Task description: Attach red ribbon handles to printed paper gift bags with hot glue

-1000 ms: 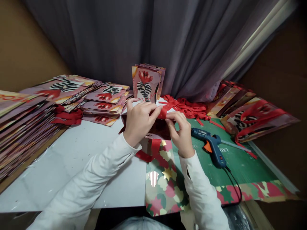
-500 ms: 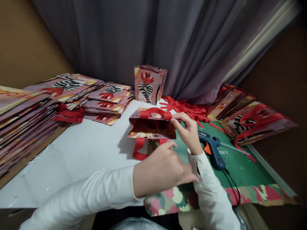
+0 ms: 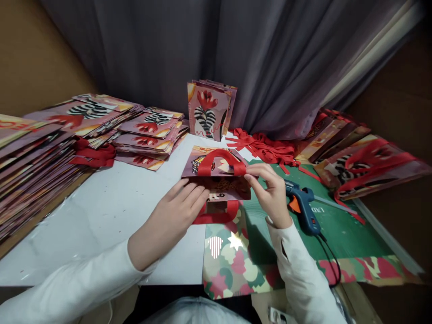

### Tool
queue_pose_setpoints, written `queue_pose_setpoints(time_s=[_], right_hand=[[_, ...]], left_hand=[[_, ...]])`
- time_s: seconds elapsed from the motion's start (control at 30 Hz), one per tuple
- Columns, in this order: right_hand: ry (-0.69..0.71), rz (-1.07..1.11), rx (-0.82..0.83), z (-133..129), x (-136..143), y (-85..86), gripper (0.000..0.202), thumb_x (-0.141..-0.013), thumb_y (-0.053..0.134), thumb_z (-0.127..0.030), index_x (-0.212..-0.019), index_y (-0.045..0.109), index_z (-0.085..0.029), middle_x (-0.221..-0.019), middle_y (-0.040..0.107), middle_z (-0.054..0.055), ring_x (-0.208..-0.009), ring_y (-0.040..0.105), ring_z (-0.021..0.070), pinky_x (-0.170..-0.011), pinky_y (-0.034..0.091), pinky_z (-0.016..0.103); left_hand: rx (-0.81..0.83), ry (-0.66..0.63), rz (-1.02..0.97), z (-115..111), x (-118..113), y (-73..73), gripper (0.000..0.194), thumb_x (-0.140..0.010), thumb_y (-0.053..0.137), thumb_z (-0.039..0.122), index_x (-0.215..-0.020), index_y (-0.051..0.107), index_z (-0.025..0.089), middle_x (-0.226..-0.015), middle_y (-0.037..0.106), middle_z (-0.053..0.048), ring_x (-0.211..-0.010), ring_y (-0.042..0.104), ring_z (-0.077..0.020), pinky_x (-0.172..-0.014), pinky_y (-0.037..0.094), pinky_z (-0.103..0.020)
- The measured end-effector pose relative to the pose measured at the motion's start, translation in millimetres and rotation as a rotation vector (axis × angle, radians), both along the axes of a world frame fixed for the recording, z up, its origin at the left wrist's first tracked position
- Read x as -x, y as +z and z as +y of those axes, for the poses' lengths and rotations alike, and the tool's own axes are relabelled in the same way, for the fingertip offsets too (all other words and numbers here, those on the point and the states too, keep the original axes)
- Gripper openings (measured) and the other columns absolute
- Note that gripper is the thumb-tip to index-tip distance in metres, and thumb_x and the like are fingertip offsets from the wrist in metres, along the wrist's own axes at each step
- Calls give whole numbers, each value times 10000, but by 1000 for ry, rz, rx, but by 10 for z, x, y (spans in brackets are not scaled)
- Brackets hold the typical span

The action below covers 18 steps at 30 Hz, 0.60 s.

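Note:
In the middle of the table a printed paper gift bag [image 3: 216, 161] has its mouth towards me. One red ribbon handle [image 3: 221, 156] arches over its far panel, and a second red ribbon handle [image 3: 216, 219] hangs at the near side. My left hand [image 3: 170, 207] is at the bag's left edge, fingers curled over the rim and partly inside the mouth; its thumb is hard to make out. My right hand [image 3: 270, 191] pinches the rim at the right corner, close to the end of the far handle.
Stacks of flat printed bags [image 3: 37, 180] fill the left. A standing bag [image 3: 207, 110] and a heap of red ribbons [image 3: 263, 146] are behind. To the right lie a blue glue gun [image 3: 305, 209] on a green sheet [image 3: 351, 234] and bags with ribbon handles [image 3: 364, 168].
My left hand has moved from in front of my right wrist to the bag's left edge. The bag's far panel now shows more, its handle standing higher. My right hand keeps hold of the right corner.

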State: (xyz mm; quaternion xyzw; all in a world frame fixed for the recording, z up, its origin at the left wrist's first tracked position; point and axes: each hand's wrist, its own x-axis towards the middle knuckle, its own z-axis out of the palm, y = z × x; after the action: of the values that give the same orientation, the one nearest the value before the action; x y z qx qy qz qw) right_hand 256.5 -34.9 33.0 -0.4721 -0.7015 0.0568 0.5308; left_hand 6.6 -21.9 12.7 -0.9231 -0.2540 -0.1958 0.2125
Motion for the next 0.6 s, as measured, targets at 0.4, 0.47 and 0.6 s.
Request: queue_pose_setpoints(time_s=[0.4,0.47,0.6], right_hand=[[-258,-510,-356,-125,-20,-103,388,-802,444,-59,-1114,606,-224,-1060,654,80,-1048,574,255,-955,375,475],[-306,-618,-284,-101,-16,-103,417,-812,461,-71,-1177,603,-214,-1133,661,89,-1121,537,279,-961,337,474],[-389,-604,-201,10,40,-58,256,-903,539,-145,-1093,675,-247,-1144,684,66,-1215,459,306,-981,303,469]], left_hand=[[-33,-81,-163,385,-3,388,220,-982,457,217,-1028,673,218,-933,741,-9,-963,626,-224,-1048,287,-470],[-4,-104,-194,460,-20,481,198,-982,471,224,-1010,666,239,-926,741,10,-961,630,-219,-1043,270,-476],[37,-114,-224,534,-58,520,184,-973,473,203,-986,655,232,-927,739,20,-969,630,-221,-1025,257,-473]])
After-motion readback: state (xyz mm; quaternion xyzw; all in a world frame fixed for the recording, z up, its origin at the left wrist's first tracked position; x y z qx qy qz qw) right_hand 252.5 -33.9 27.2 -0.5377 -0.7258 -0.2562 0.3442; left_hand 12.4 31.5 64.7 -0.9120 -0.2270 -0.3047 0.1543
